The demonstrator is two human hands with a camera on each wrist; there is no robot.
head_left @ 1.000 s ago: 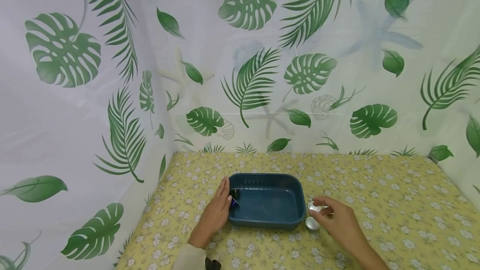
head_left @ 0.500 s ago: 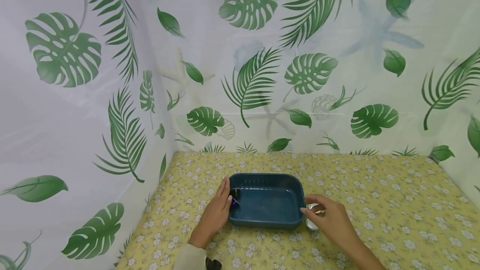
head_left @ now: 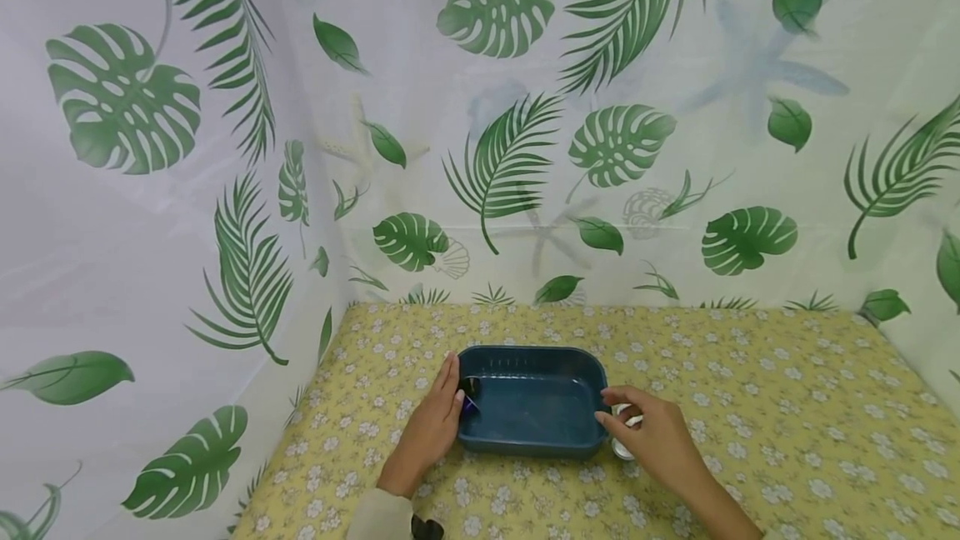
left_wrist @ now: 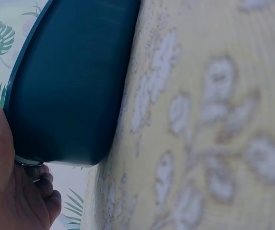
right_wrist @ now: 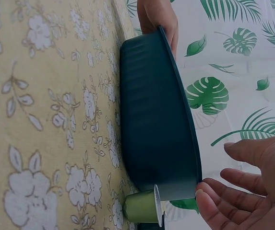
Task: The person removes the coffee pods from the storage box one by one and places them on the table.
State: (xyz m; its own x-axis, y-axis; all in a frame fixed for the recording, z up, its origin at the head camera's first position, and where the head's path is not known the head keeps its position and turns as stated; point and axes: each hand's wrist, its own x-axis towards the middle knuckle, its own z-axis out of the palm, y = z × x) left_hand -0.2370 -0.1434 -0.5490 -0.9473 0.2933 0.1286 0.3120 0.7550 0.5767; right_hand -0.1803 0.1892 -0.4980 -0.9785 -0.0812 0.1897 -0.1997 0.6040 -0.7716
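Note:
A dark blue plastic basin sits on the table. My left hand grips its left end, fingers along the outer wall and thumb at the rim. Just inside that end lie a black coffee capsule and a dark blue one, partly hidden. At the right rim is my right hand, its thumb and fingers apart with nothing pinched between them; fingertips are right at the rim in the right wrist view. Below those fingers a green coffee capsule with a silver lid stands against the basin, a darker one partly hidden behind it.
A yellow floral cloth covers the table. White sheets with green leaves hang as walls behind and on the left. A dark object shows beside the left sleeve.
My right hand has moved left from above the silver-lidded capsules to the basin's right rim. The left hand and the basin have stayed in place.

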